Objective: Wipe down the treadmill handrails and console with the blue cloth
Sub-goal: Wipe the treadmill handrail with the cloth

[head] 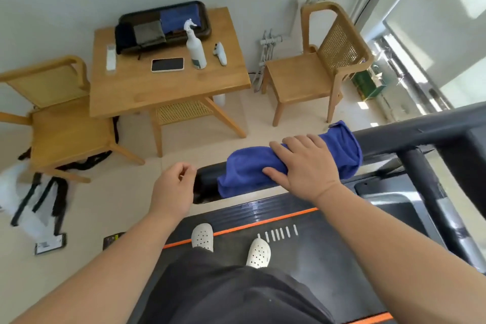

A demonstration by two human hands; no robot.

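The blue cloth [252, 168] is draped over the dark left handrail [410, 137] of the treadmill. My right hand [305, 166] lies palm down on the cloth, fingers spread and curled over it, pressing it onto the rail. My left hand [173, 189] hovers just left of the rail's end, fingers loosely curled, holding nothing. The rail's rounded end [206, 184] shows between the hand and the cloth. I stand on the belt [302, 252] in white perforated shoes. The console is out of view.
A wooden table [168, 87] to the left carries a white spray bottle [196, 50], a phone [167, 64], a remote and a dark tray of folded cloths [165, 22]. Wooden chairs [315, 68] flank it. Black straps and a bag lie on the floor at left.
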